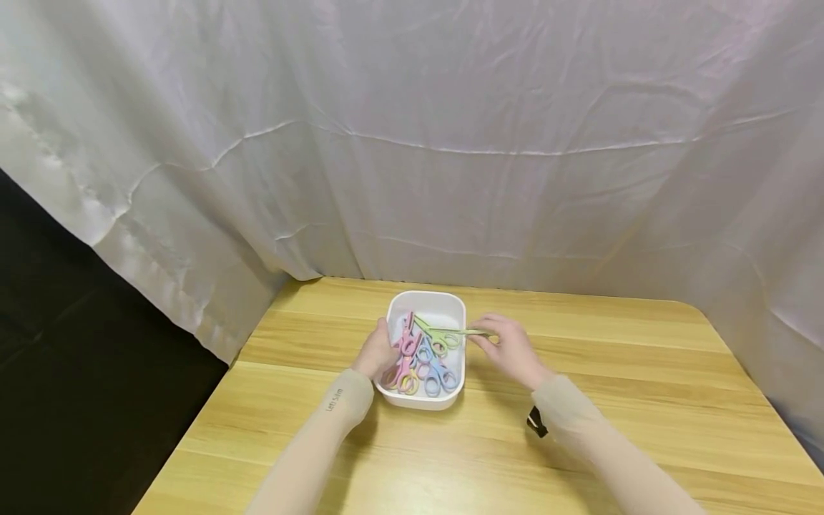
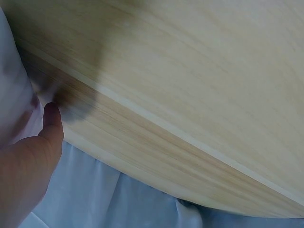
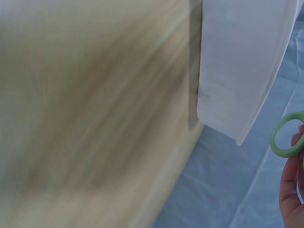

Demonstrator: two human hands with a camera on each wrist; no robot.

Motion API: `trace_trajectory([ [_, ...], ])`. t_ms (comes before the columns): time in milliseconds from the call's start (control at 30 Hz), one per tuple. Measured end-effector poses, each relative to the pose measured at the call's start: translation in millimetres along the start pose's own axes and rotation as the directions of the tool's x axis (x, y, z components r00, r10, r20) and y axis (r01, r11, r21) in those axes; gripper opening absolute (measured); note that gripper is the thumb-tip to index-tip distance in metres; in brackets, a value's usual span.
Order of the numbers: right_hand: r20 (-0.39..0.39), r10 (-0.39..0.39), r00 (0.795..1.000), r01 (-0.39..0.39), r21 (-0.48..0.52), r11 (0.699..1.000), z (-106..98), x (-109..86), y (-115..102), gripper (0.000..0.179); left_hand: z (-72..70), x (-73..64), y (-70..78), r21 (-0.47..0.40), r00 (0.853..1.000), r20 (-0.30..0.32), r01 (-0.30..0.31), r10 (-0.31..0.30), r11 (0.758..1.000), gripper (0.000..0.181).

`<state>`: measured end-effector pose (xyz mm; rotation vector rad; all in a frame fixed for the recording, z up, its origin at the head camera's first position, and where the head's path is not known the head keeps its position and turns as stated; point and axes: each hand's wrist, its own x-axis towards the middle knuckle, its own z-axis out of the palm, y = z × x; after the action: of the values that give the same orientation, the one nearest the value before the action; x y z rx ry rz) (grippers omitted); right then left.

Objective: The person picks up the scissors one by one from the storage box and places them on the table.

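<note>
A white plastic bin (image 1: 420,403) stands on the wooden table, holding several pairs of scissors. Among them lie pink scissors (image 1: 407,360), blue scissors (image 1: 438,373), and light green scissors (image 1: 440,339). Yellow handles (image 1: 413,384) show partly underneath. My left hand (image 1: 377,350) holds the bin by its left side; in the left wrist view only one finger beside the wall shows clearly. At the right rim, my right hand (image 1: 508,346) pinches another pair of green scissors (image 1: 478,332), blades pointing left over the bin. A green handle ring (image 3: 287,135) shows in the right wrist view.
The wooden table (image 1: 644,386) extends to both sides of the bin and toward me. Behind it hangs a pale curtain (image 1: 450,214), and dark cloth (image 1: 77,372) lies beyond the left edge. A small black item (image 1: 536,422) shows at my right sleeve.
</note>
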<state>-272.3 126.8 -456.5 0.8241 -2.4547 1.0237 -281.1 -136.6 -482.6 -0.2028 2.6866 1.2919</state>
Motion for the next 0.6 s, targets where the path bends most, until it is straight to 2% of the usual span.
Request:
trace_trajectory([
  [100,-0.017,0.098,0.995,-0.096,0.096,0.991,2,-3.9,2,0.019,0.9,0.9,0.1,-0.006,1.000,-0.002,0.005,-0.005,1.000,0.070],
  [200,-0.033,0.219,0.975,-0.206,0.223,0.953,4,-7.3,5,0.019,2.0,1.5,0.5,-0.006,1.000,0.003,0.013,-0.013,1.000,0.071],
  [367,-0.036,0.418,0.908,-0.359,0.448,0.819,8,-10.7,11,0.023,2.5,1.6,0.8,-0.004,1.000,0.010,0.013,-0.013,1.000,0.070],
  [600,0.029,0.589,0.808,-0.502,0.556,0.662,14,-12.5,11,0.034,0.3,2.3,-1.1,0.008,1.000,0.005,0.012,-0.012,1.000,0.074],
])
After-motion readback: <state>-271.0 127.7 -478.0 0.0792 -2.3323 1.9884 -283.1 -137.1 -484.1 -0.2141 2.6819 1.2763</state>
